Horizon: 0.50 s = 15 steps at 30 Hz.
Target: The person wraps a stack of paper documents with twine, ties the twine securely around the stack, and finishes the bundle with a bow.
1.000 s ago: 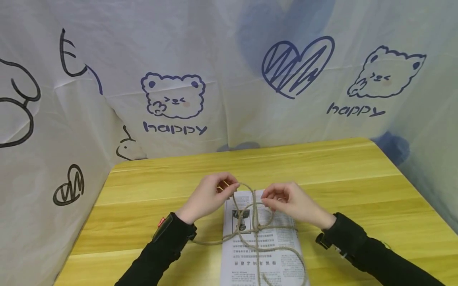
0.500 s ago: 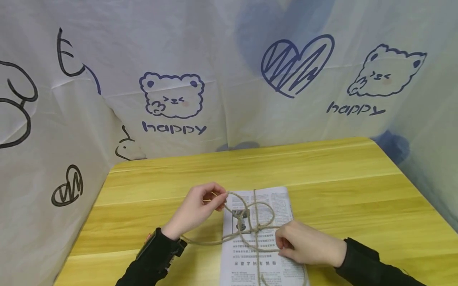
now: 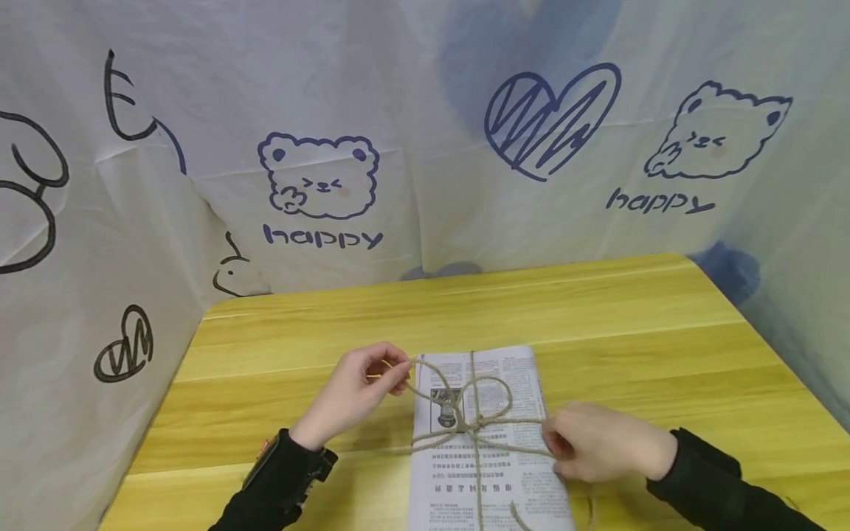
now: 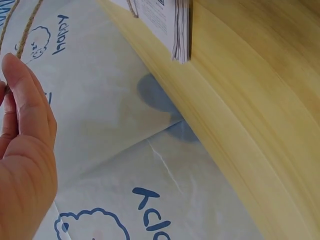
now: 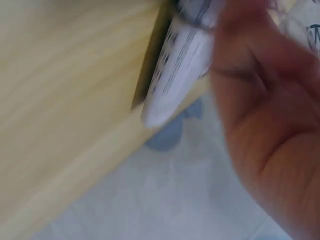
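Observation:
A stack of folded newspapers (image 3: 443,509) lies on the table, bound crosswise by tan twine (image 3: 479,422) knotted near its middle. Off the stack's left side, my left hand (image 3: 361,387) pinches a raised loop of this twine between thumb and fingertips. In the left wrist view two strands of twine (image 4: 26,32) rise from that hand. At the right edge of the papers, my right hand (image 3: 607,442) grips another length of twine, drawn nearly straight from the knot. A second small loop stands above the knot. The right wrist view is blurred; its curled fingers hide most of the strand.
The yellow wood-grain table (image 3: 299,324) spreads around the stack. Behind it and at both sides hangs a pale cloth (image 3: 432,147) with drawn bears and hearts. A loose twine tail (image 3: 516,515) lies on the front of the papers.
My right hand has moved from the top of the stack down and right, now pulling the twine straighter. The left hand has shifted left and slightly down with its loop.

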Each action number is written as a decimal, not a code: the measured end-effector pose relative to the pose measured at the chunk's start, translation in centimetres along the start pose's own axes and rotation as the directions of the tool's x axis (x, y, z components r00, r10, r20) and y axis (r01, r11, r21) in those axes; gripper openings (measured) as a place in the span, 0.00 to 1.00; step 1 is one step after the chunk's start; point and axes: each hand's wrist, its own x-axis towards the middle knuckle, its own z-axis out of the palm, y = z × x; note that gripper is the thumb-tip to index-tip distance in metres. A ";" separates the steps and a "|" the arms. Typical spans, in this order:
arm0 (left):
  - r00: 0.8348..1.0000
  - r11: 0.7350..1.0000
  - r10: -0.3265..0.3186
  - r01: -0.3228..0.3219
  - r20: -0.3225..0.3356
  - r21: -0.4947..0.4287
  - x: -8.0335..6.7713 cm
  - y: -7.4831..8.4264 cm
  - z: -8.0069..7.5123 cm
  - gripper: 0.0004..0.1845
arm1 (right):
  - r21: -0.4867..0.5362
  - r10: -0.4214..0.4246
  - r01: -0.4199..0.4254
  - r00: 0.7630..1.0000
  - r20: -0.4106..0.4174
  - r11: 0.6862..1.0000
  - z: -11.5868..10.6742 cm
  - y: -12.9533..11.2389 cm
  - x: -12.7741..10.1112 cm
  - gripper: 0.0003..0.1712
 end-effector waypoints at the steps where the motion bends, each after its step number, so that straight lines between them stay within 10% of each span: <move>1: 1.000 1.000 0.000 0.000 -0.001 0.000 0.0 0.0 0.0 0.06 | 0.012 -0.003 0.004 1.000 -0.017 1.000 0.2 -0.3 0.3 0.14; 15: 0.996 0.998 0.022 -0.026 -0.091 -0.050 1.8 0.0 0.6 0.08 | -0.112 -0.094 0.073 0.977 -0.192 0.991 4.0 -3.6 4.5 0.11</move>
